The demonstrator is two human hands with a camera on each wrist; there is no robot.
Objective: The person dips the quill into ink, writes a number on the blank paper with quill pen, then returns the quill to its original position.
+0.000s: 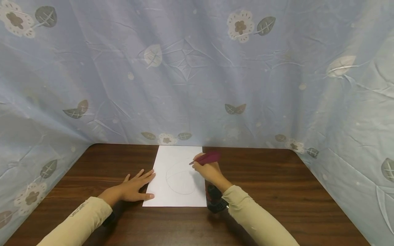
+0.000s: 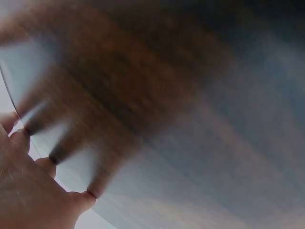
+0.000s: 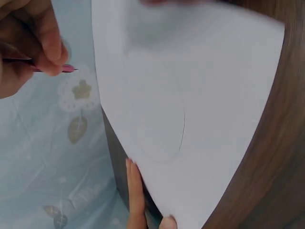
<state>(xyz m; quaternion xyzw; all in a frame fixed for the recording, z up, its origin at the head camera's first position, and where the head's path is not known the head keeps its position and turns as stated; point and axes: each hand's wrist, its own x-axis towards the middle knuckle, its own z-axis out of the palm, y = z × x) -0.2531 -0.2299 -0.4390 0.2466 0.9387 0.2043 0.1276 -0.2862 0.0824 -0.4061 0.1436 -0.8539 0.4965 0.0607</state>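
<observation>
A white sheet of paper (image 1: 154, 200) lies on the dark wooden table, carrying a thin pencil-like circle with a curved line across its upper part. My right hand (image 1: 210, 171) pinches a pen with a maroon feather (image 1: 210, 158) over the sheet's upper right. In the right wrist view the pink pen tip (image 3: 69, 68) shows against the curtain, apart from the paper. My left hand (image 1: 135, 187) rests with spread fingers at the sheet's left edge, its thumb and fingertips on the paper. The left wrist view shows these fingers (image 2: 46, 164) at its lower left.
A blue-grey curtain (image 1: 184, 85) with flowers and leaves hangs behind the table and along both sides. The brown table (image 1: 261, 177) stretches out left and right of the sheet. Under my right wrist sits a black device (image 1: 217, 204) close to the paper's right edge.
</observation>
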